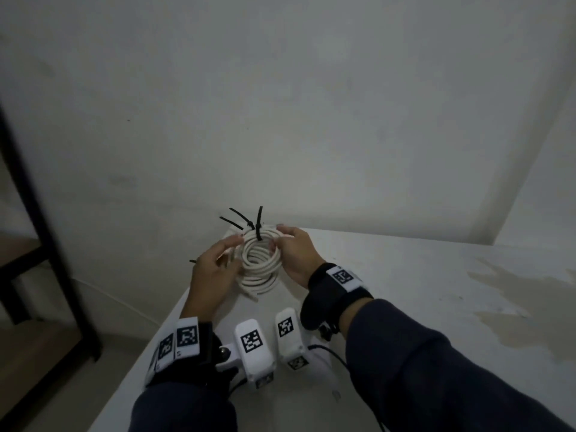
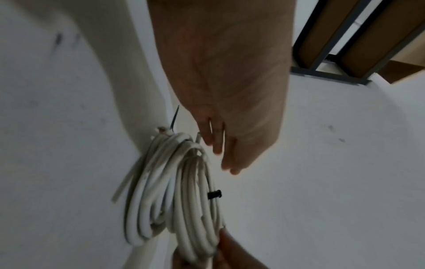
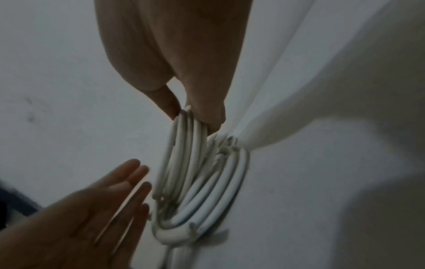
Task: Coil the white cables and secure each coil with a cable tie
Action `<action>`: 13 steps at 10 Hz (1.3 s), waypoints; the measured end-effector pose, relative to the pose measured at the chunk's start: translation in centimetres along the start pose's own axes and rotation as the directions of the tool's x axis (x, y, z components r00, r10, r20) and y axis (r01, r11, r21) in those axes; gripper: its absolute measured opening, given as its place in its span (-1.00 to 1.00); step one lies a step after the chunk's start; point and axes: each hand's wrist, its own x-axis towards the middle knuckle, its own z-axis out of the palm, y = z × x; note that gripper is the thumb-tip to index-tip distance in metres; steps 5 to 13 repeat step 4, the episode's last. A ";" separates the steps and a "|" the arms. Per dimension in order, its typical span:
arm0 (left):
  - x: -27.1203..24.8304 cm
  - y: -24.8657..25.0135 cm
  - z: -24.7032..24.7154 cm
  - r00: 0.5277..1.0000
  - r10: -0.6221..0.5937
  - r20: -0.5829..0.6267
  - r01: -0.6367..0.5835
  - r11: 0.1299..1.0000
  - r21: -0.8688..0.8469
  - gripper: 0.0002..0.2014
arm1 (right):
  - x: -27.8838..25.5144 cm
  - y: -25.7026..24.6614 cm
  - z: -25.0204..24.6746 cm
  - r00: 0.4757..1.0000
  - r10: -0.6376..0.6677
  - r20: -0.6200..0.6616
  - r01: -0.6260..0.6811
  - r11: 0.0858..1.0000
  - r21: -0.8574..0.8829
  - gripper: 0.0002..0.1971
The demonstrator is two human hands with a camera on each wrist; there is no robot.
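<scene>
Right hand [image 1: 296, 254] pinches the right side of the upper cable coil [image 1: 260, 258] between thumb and fingertips; in the right wrist view the thumb [image 3: 169, 103] and a finger [image 3: 210, 116] close on several white strands [image 3: 188, 145]. Left hand [image 1: 215, 269] is slack, fingers straight and close together, beside the left side of the coil; whether the fingertips [image 3: 138, 174] touch the cable, I cannot tell.

Nearest the camera, both forearms wear dark sleeves [image 1: 436, 363] and black wrist straps carrying white camera housings [image 1: 254, 341] with black-and-white square markers. A thin black lead [image 1: 330, 353] trails from the right one across the table.

Further out, the held coil sits lifted and tilted above the far left corner of the white table [image 1: 405, 275]. A black cable tie [image 1: 258, 227] wraps its far edge, tail sticking up. In the left wrist view a second coil [image 2: 147, 200] lies just behind the held one, against the table corner, the two touching or nearly so.

More black tie tails [image 1: 240, 218] stick out to the far left of the coils. On the right side the tabletop shows a brownish stain [image 1: 511, 310].

Beyond the table stands a plain grey wall [image 1: 280, 104]. At far left, a black metal frame with wooden shelves [image 1: 34, 188].
</scene>
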 end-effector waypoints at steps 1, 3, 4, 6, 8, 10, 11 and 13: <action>0.0 -1.2 -0.2 0.998 -0.032 0.060 0.016 0.968 0.249 -0.62 | -0.1 0.9 -0.6 0.999 0.013 -0.034 -0.018 0.986 -0.167 -0.82; -0.2 -1.7 -0.3 0.988 -0.112 0.107 0.101 0.989 0.107 -0.58 | 0.5 1.6 -2.3 0.993 0.096 0.068 -0.047 0.853 -0.520 -0.85; -0.8 -0.5 -1.8 0.987 -0.148 -0.064 0.155 0.980 0.125 -0.68 | -1.8 1.0 -3.6 0.981 0.175 0.085 -0.114 0.869 -0.482 -0.82; -0.8 -0.5 -1.8 0.987 -0.148 -0.064 0.155 0.980 0.125 -0.68 | -1.8 1.0 -3.6 0.981 0.175 0.085 -0.114 0.869 -0.482 -0.82; -0.8 -0.5 -1.8 0.987 -0.148 -0.064 0.155 0.980 0.125 -0.68 | -1.8 1.0 -3.6 0.981 0.175 0.085 -0.114 0.869 -0.482 -0.82; -0.8 -0.5 -1.8 0.987 -0.148 -0.064 0.155 0.980 0.125 -0.68 | -1.8 1.0 -3.6 0.981 0.175 0.085 -0.114 0.869 -0.482 -0.82; -0.8 -0.5 -1.8 0.987 -0.148 -0.064 0.155 0.980 0.125 -0.68 | -1.8 1.0 -3.6 0.981 0.175 0.085 -0.114 0.869 -0.482 -0.82; -0.8 -0.5 -1.8 0.987 -0.148 -0.064 0.155 0.980 0.125 -0.68 | -1.8 1.0 -3.6 0.981 0.175 0.085 -0.114 0.869 -0.482 -0.82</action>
